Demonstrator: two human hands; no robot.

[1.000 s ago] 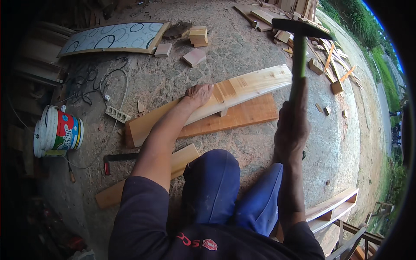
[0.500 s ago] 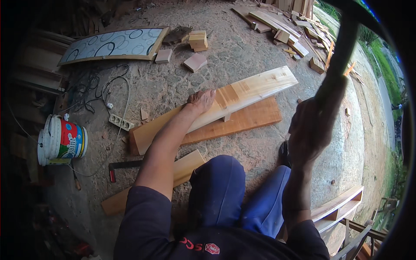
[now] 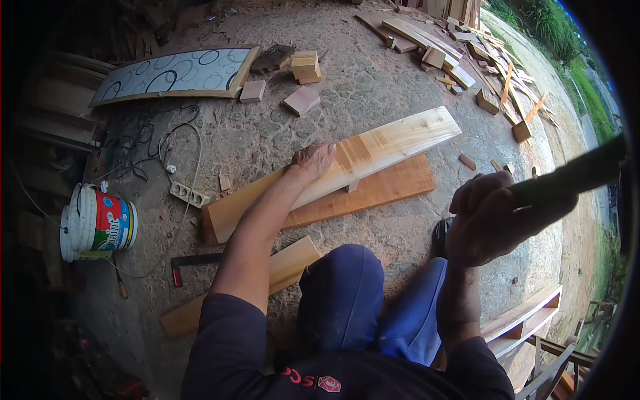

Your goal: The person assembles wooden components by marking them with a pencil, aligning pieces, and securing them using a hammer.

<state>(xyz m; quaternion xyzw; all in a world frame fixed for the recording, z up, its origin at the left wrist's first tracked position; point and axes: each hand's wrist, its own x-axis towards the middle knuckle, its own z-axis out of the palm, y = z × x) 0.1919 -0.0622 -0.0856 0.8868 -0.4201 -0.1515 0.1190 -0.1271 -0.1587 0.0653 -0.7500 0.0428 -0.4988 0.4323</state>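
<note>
My left hand [image 3: 314, 162] grips the far edge of a long pale wooden board [image 3: 393, 141], fingers curled over it. That board lies at a slant above a reddish-brown plank [image 3: 393, 185]. Between the two, a small wood piece [image 3: 352, 186] shows under the pale board's near edge. Raised at the right, my right hand [image 3: 490, 217] is closed around the handle of a hammer [image 3: 573, 175]. Its handle points to the right, and its head is out of sight in the dark rim.
A try square [image 3: 195, 260] and a shorter board [image 3: 293, 265] lie near my left arm. At left are a paint bucket [image 3: 100, 223], a power strip [image 3: 189, 195] and cables. Wood blocks [image 3: 305, 67] and a patterned panel [image 3: 173, 72] lie beyond; scrap wood [image 3: 433, 53] is heaped at far right.
The hammer has swung from upright to leaning out to the right, with my right wrist turned. My left hand stays on the pale board; the whole view has shifted slightly.
</note>
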